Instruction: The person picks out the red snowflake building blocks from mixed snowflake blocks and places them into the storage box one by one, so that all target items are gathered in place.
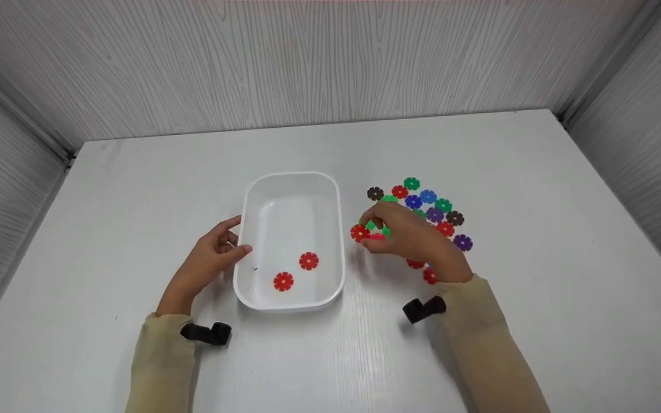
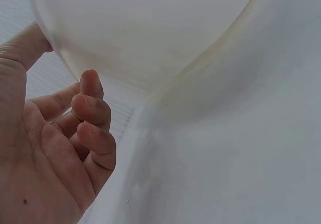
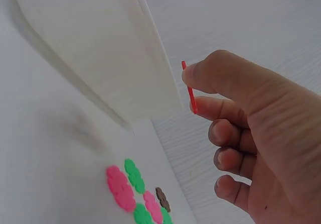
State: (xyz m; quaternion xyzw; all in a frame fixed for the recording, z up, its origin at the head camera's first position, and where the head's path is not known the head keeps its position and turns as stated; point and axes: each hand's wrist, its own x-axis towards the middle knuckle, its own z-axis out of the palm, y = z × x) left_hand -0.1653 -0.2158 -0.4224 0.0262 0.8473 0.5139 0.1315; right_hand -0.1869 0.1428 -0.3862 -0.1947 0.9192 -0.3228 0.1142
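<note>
A white plastic tray [image 1: 335,252] stands on the table, with a red disc [image 1: 308,261] and a second red disc [image 1: 283,281] lying inside. My left hand [image 1: 207,261] holds the tray's left rim, thumb over the edge and the other fingers at the outside. Between the thumb and index finger of my right hand [image 1: 408,232], a red notched flower disc [image 1: 359,233] is pinched, raised just right of the tray. The right wrist view shows this disc [image 3: 189,88] edge-on beside the tray's wall [image 3: 100,48].
Around and under my right hand lies a loose group of notched discs in several colours, among them a dark brown disc [image 1: 375,193], a blue disc [image 1: 413,201] and a purple disc [image 1: 463,242]. My hand hides part of the group. A wood-patterned panel [image 1: 319,63] rises behind the table.
</note>
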